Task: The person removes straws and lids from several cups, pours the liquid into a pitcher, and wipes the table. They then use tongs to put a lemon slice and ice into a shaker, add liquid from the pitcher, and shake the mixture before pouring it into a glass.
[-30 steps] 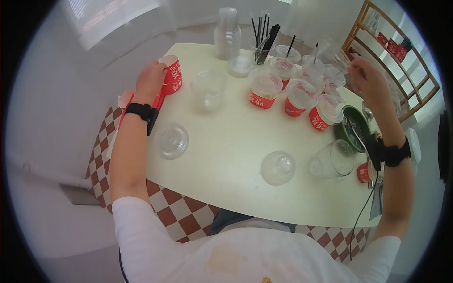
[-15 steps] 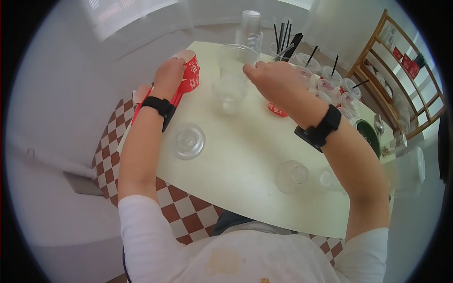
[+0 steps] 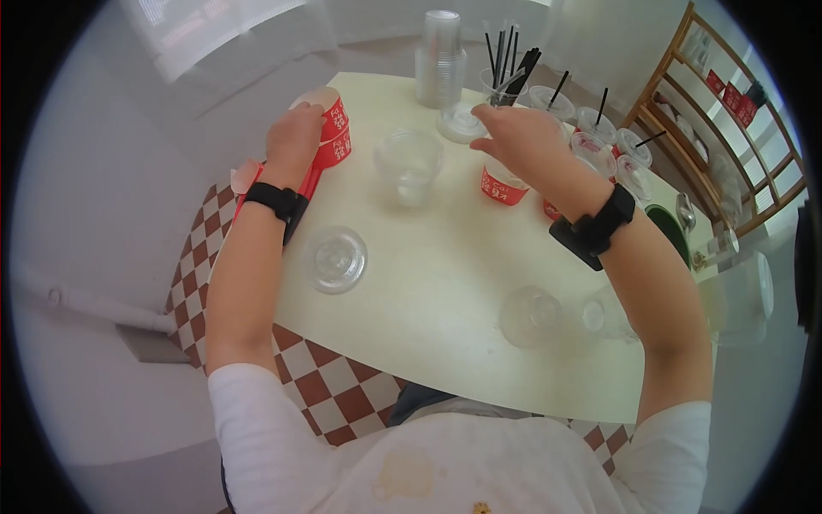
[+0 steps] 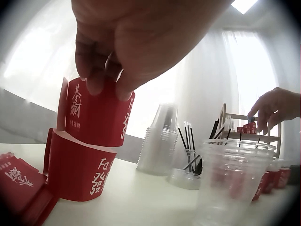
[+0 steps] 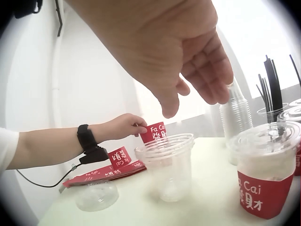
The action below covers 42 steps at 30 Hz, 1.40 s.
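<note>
Standing nested on the counter (image 3: 428, 265), just left of the right hand (image 3: 527, 141), are the clear cups (image 3: 408, 158); a moment ago that hand held one over the other. Right fingers now loose, holding nothing, so the nesting looks done and the hand free. Left hand (image 3: 294, 137) pinches the upper red sleeve (image 3: 336, 120), below its fingertips, atop the lower red sleeve (image 3: 336, 153).
</note>
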Each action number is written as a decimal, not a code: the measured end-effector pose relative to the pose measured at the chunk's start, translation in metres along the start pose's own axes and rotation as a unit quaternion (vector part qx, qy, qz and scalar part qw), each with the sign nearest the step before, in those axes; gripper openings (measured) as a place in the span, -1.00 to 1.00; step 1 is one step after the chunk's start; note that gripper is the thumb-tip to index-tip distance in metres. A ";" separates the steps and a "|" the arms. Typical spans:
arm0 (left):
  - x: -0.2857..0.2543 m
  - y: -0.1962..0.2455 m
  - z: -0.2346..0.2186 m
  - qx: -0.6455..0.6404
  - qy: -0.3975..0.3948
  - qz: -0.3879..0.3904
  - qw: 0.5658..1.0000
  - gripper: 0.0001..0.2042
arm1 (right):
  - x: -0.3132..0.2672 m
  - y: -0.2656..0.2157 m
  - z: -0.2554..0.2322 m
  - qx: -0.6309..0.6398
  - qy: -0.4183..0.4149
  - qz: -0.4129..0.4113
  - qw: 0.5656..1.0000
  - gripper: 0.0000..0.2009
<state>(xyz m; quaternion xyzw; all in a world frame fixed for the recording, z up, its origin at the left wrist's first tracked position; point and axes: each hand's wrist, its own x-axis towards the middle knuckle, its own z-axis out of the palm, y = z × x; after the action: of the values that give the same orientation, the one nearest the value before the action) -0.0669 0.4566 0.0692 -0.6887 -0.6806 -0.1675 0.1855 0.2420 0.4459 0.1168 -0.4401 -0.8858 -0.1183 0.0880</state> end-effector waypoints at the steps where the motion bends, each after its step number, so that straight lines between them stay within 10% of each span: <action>1: -0.001 0.001 0.001 0.000 0.008 0.003 1.000 -0.85 | 0.001 0.015 0.008 -0.010 0.004 0.017 1.000 -0.66; 17: -0.003 -0.007 0.023 -0.047 -0.019 0.029 0.998 -0.84 | 0.007 0.043 0.041 0.067 -0.187 0.052 0.979 -0.01; 24: -0.015 0.012 -0.004 -0.100 -0.117 0.001 0.988 -0.76 | 0.002 0.035 0.056 0.017 -0.191 0.030 0.981 -0.01; 36: -0.024 0.019 -0.025 -0.088 -0.008 0.021 0.996 -0.75 | -0.038 -0.003 0.039 0.018 -0.179 -0.077 0.981 0.02; 42: -0.061 0.095 -0.082 -0.245 0.047 0.176 0.952 -0.73 | -0.076 -0.003 0.014 0.102 -0.105 -0.105 0.984 -0.03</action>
<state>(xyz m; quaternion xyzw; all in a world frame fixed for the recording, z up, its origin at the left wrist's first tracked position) 0.0287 0.3627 0.1092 -0.8132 -0.4773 -0.3256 0.0693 0.2844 0.3902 0.0827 -0.3430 -0.9389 0.0107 0.0259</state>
